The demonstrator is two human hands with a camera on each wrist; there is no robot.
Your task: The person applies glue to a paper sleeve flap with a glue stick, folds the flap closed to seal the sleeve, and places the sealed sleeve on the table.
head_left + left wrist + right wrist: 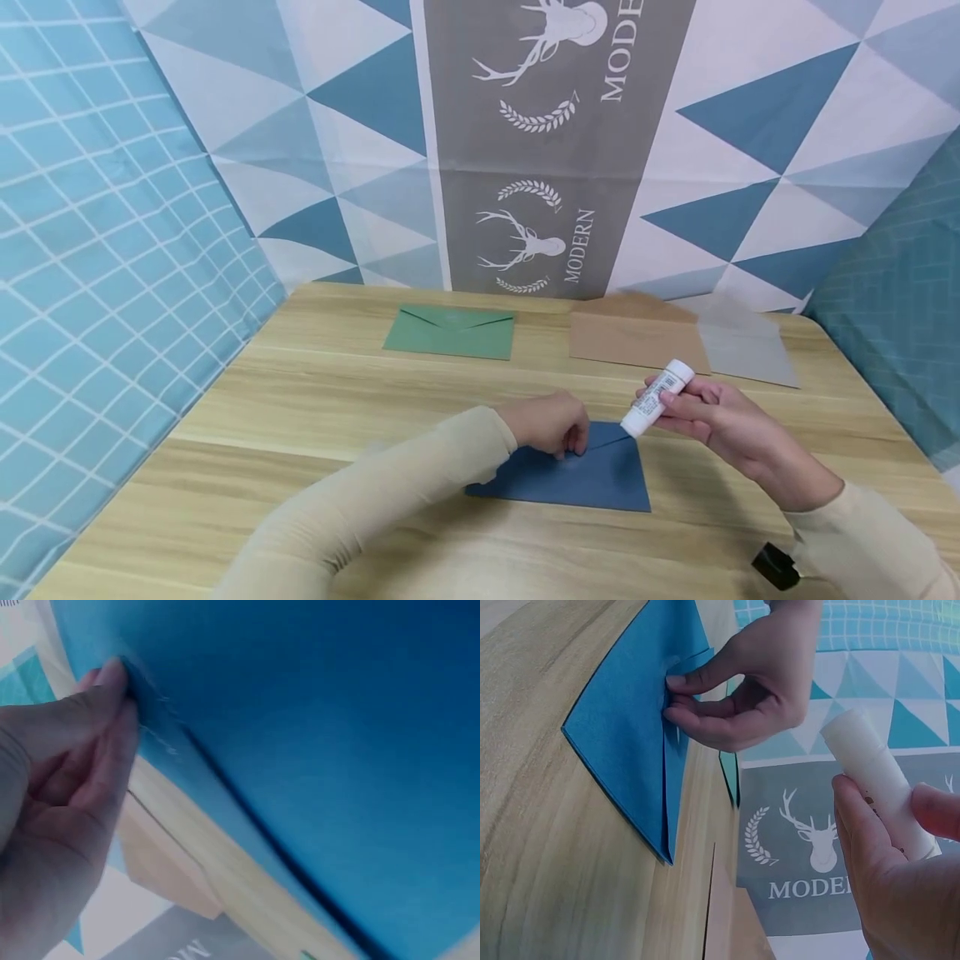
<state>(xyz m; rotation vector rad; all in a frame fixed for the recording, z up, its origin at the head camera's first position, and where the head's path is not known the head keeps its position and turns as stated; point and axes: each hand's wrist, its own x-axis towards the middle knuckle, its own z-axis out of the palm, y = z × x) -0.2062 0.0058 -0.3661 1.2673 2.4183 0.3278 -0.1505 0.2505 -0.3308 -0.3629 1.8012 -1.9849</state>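
Note:
A blue envelope (603, 479) lies on the wooden table in front of the person. At the middle of its flap, the left hand (551, 421) pinches the flap's edge between thumb and fingertips. In the left wrist view, shiny marks (166, 740) show on the blue paper beside these fingertips. A white glue stick (658, 398) with a printed label is gripped by the right hand (735, 425), held tilted above the envelope's right side. Thumb and fingers lie on opposite sides of the glue stick in the right wrist view.
Toward the back of the table (300, 375) lies a green envelope (450, 337) with its flap folded down. A brown envelope (633, 337) and a grey envelope (750, 350) overlap at the back right, flaps raised. Patterned cloth (360, 108) hangs behind the table.

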